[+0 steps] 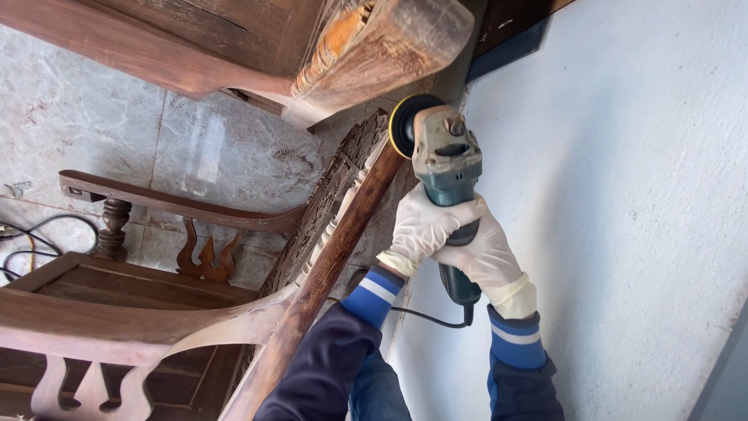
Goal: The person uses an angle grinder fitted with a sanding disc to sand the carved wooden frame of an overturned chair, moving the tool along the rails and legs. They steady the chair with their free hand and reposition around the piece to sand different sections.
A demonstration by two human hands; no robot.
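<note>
Both my hands wear white gloves and grip a teal angle grinder [446, 168]. My left hand [422, 228] wraps the grinder's body from the left; my right hand [485, 257] holds its rear handle. The grinder's black and yellow sanding disc [405, 125] rests against the top end of a dark wooden chair's back post [343, 242], beside carved openwork [323, 206]. A black cord [425, 316] runs from the grinder's tail.
The chair's armrest [167, 204] and seat [117, 292] lie left. Another wooden furniture piece [366, 54] hangs over the top. A pale blue wall [623, 210] fills the right side. Marble floor tiles [93, 117] and cables [31, 242] are at left.
</note>
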